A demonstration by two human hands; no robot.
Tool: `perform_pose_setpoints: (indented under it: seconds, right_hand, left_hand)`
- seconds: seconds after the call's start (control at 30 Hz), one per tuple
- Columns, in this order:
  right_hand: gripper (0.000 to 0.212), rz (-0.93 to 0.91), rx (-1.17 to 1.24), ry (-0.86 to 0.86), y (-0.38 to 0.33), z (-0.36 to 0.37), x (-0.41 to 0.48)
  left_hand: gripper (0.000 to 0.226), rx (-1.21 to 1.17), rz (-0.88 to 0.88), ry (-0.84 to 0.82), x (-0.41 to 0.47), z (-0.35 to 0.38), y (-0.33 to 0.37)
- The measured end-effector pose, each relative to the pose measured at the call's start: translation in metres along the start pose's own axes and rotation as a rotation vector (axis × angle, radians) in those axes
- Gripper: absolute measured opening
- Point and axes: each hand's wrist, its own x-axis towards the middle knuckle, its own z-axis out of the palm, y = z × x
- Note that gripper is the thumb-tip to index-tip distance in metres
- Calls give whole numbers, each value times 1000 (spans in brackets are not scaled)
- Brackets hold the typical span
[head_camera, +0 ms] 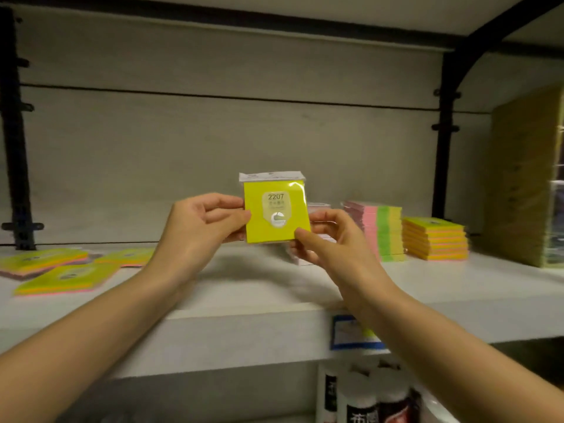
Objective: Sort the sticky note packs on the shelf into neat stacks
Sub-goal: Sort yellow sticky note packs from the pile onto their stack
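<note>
Both hands, the left hand (198, 227) and right hand (323, 239), are gripping a yellow sticky note pack (276, 213) upright above the shelf (244, 288). Loose packs (67, 277) are lying at nine o'clock; neat stacks (435, 239) are sitting at three o'clock.

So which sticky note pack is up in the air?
The yellow-green pack marked 2207, pinched between the left hand and right hand; every other pack rests on the shelf.

Held pack: yellow sticky note pack (276, 213), upright, above the shelf (244, 288)
Left hand (198, 227): pinches its left edge
Right hand (326, 239): pinches its lower right corner
Right stacks: striped stack (383, 230), yellow stack (435, 238)
Left: loose packs (61, 270)
</note>
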Motion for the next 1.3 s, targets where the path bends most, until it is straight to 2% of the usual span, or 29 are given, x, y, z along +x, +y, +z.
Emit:
perform_pose_setpoints:
  seconds: [0.17, 0.33, 0.5, 0.6, 0.67, 0.8, 0.97, 1.1, 1.3]
  right_hand:
    - [19, 22, 4, -30, -12, -82, 15]
    - [17, -18, -47, 23, -22, -145, 30]
    - [23, -57, -172, 157, -34, -209, 54]
    - [12, -13, -298, 253, -33, -245, 81]
    - [23, 37, -468, 287, -27, -264, 100]
    - [27, 89, -679, 322, -19, -278, 122]
    - [9, 150, -913, 295, -4, -284, 127]
    - [24, 162, -1101, 244, 1, -291, 132]
    - [40, 172, -1262, 195, -1, -289, 124]
  left_hand:
    - [44, 9, 27, -87, -5, 78, -6]
    - [59, 51, 40, -222, 2, 149, -7]
    - [52, 108, 16, -311, 29, 227, -12]
    - [54, 153, -74, -380, 53, 271, -15]
    - [51, 224, -121, -378, 66, 292, -22]
    - [21, 404, -199, -331, 78, 308, -36]
    - [31, 532, -275, -309, 82, 315, -48]
    - [33, 508, -278, -308, 84, 323, -54]
    - [29, 526, -323, -376, 77, 328, -53]
